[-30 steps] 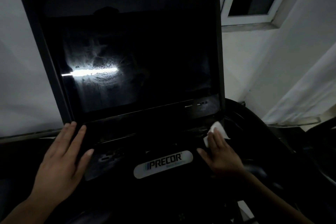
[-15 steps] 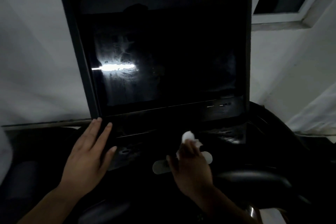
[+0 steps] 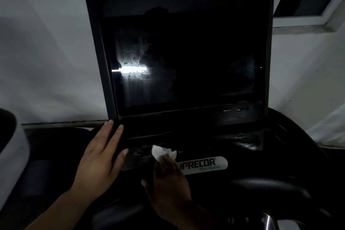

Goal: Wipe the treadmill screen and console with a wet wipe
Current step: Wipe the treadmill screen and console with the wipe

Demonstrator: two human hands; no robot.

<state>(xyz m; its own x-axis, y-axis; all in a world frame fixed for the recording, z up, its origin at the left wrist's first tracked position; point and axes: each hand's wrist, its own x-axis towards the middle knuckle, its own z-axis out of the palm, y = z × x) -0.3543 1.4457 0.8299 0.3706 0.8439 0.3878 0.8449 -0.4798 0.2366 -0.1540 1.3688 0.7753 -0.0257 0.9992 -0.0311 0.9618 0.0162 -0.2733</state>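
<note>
The black treadmill screen (image 3: 186,65) stands tilted in front of me, dark, with a bright glare and smear marks on its left half. Below it lies the black console (image 3: 239,142) with a white PRECOR badge (image 3: 203,164). My right hand (image 3: 168,179) presses a crumpled white wet wipe (image 3: 163,152) onto the console just left of the badge. My left hand (image 3: 99,158) lies flat, fingers spread, on the console's left side, fingertips touching the screen frame's lower left corner.
A dark curved handlebar (image 3: 270,186) crosses the lower right, with a metallic grip and numbers beneath it. White walls stand behind, a window frame (image 3: 308,17) at the top right, and a pale object (image 3: 11,155) at the left edge.
My right hand has slid the wipe leftward along the console, from the right end past the PRECOR badge. My view has shifted left. The left hand has stayed put.
</note>
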